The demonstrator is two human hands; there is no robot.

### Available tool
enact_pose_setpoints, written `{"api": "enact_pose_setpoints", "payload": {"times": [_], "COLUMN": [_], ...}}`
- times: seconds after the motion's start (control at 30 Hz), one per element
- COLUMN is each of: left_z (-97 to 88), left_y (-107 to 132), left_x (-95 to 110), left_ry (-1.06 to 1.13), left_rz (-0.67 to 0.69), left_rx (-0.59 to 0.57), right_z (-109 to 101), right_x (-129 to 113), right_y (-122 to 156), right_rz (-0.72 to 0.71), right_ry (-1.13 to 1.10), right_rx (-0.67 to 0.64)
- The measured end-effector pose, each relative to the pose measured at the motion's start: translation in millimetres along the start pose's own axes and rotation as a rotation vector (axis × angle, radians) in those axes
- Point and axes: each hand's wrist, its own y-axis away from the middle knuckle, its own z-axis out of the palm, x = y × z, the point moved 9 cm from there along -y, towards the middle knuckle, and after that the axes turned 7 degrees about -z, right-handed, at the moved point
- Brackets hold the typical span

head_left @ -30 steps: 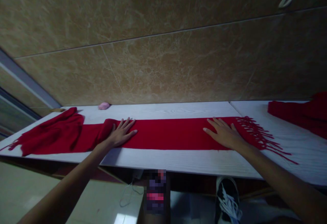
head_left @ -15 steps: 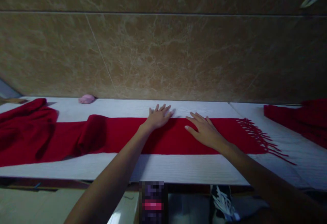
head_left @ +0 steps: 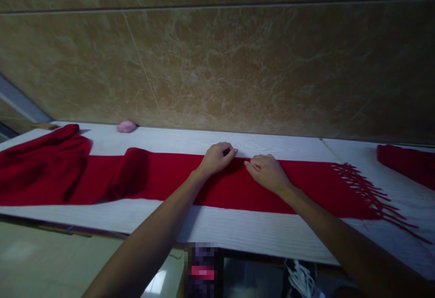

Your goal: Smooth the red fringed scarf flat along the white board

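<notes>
A long red scarf [head_left: 170,178] lies stretched along a white table [head_left: 238,230], its fringed end [head_left: 367,193] to the right and its other end bunched in a heap at the left. My left hand [head_left: 217,156] and my right hand [head_left: 267,171] sit close together at the scarf's far edge near the middle. The fingers of both are curled and pinch that far edge of the fabric.
A marbled brown wall rises right behind the table. A small pink object [head_left: 126,126] lies by the wall at the left. A second red cloth [head_left: 408,162] lies at the far right. Below the table's near edge a shoe [head_left: 302,277] shows.
Both hands slid toward the middle of the scarf from flat, spread positions. Their fingers have curled and now pinch the far edge.
</notes>
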Motion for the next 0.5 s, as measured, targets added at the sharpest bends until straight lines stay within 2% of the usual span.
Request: {"api": "enact_pose_setpoints", "payload": {"times": [0.23,0.5], "left_z": [-2.5,1.5], "left_y": [5,-1], "left_x": [-14,-20], "left_ry": [0.02,0.05], "left_rz": [-0.079,-0.137], "left_rx": [-0.007,-0.048], "right_z": [23,11], "right_x": [-2,-3], "right_y": [-7,6], "right_rz": [0.044,0.033], "right_ry": [0.026,0.086], "right_rx": [-0.134,-0.162]}}
